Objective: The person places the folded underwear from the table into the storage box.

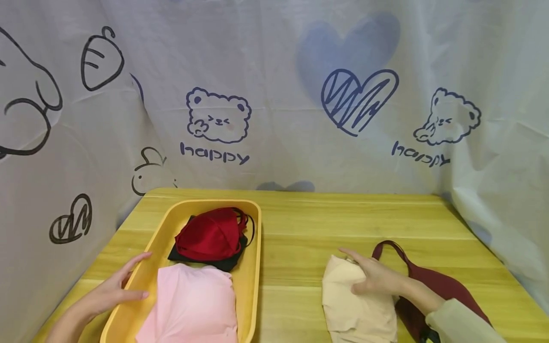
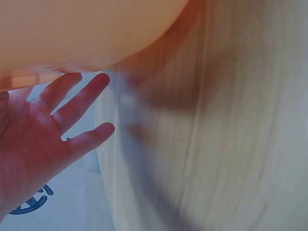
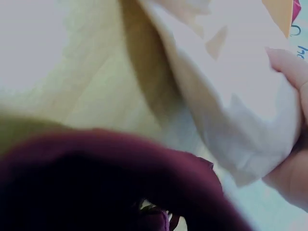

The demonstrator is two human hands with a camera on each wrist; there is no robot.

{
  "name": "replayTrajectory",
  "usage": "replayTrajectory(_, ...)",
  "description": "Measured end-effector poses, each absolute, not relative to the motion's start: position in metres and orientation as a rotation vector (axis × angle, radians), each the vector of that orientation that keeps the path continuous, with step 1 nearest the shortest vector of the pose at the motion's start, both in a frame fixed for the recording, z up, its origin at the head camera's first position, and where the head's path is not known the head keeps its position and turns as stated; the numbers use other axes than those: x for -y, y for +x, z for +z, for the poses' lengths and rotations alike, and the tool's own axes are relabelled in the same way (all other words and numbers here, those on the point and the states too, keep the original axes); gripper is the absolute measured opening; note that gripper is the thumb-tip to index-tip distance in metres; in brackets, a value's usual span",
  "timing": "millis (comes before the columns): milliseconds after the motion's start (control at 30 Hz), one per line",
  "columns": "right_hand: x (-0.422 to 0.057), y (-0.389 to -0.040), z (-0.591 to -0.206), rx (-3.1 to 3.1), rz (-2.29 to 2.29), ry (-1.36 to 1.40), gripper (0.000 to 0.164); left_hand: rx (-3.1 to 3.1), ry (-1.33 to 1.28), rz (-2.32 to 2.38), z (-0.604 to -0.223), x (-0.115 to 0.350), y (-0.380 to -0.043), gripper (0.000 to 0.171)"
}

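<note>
My right hand (image 1: 379,276) grips the far end of a folded beige bra (image 1: 358,305), with the thumb on its near face and fingers at its far edge. In the right wrist view the beige bra (image 3: 236,96) is tilted, its edge above the wooden surface. Beside and partly under my right forearm lies a maroon bra (image 1: 442,290) with a looped strap. My left hand (image 1: 109,290) has its fingers spread at the left wall of a yellow tray (image 1: 258,281); the left wrist view shows straight fingers by the tray's outer side.
Inside the tray, a folded pink bra (image 1: 195,300) lies at the near end. A red folded garment (image 1: 210,236) with thin dark straps rests on a black one (image 1: 233,261) at the far end. Pale printed sheets (image 1: 274,95) hang around the wooden table (image 1: 296,224).
</note>
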State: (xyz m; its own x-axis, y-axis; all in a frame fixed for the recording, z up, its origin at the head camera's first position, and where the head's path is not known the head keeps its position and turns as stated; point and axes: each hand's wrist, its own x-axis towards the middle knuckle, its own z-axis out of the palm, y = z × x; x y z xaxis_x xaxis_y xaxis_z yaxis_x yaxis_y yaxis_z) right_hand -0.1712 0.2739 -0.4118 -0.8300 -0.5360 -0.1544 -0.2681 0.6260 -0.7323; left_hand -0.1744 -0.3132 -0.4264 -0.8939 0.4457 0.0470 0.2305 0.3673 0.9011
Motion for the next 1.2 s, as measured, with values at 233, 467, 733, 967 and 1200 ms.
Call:
replayTrajectory(233, -0.270, -0.172, -0.406, -2.433, -1.219, -0.675, 0.076, -2.414, 0.701, 1.572, -0.426, 0.310, -0.174, 0.073)
replayTrajectory(467, -0.263, -0.171, -0.396, -2.422, -1.312, -0.676, 0.066, -2.413, 0.660, 1.563, -0.426, 0.311, -0.175, 0.073)
replayTrajectory(733, -0.249, -0.168, -0.381, -2.380, -1.385, -0.714, 0.064, -2.415, 0.650, 1.555, -0.425, 0.312, -0.174, 0.073)
replayTrajectory(967, -0.230, -0.171, -0.375, -2.257, -1.436, -0.853, 0.065, -2.416, 0.652, 1.559, -0.425, 0.314, -0.175, 0.072)
replayTrajectory(1200, -0.213, -0.172, -0.366, -2.160, -1.466, -0.820, 0.060, -2.399, 0.653, 1.571, -0.426, 0.314, -0.176, 0.073)
